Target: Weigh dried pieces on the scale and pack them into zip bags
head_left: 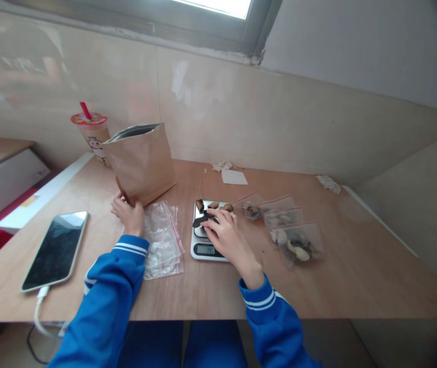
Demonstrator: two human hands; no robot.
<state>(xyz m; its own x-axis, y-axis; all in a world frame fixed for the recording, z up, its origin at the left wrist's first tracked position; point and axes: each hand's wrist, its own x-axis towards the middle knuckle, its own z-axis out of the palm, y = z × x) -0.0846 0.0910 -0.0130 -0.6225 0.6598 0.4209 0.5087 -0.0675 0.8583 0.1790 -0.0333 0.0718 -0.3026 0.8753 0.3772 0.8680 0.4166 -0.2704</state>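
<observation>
My left hand [129, 213] grips the lower left edge of a brown kraft paper bag [141, 166] that stands upright with its top open. My right hand [224, 232] is over a small white digital scale [196, 250], fingers closed at a flat dark dried piece [200, 221] on its plate. Several brown and dark dried pieces, like dried mushroom, lie there too, one being a curled piece [200, 205]. The scale's display [205, 249] is lit, and my hand covers part of the plate. Clear zip bags [162, 245] lie flat between the paper bag and the scale.
Right of the scale lie several filled zip bags [298, 245] with dried pieces. A phone [55, 250] on a white cable [40, 312] rests at the left. Behind stand a drink cup [96, 138], a white paper slip [234, 177] and crumpled tissue [328, 183] near the wall.
</observation>
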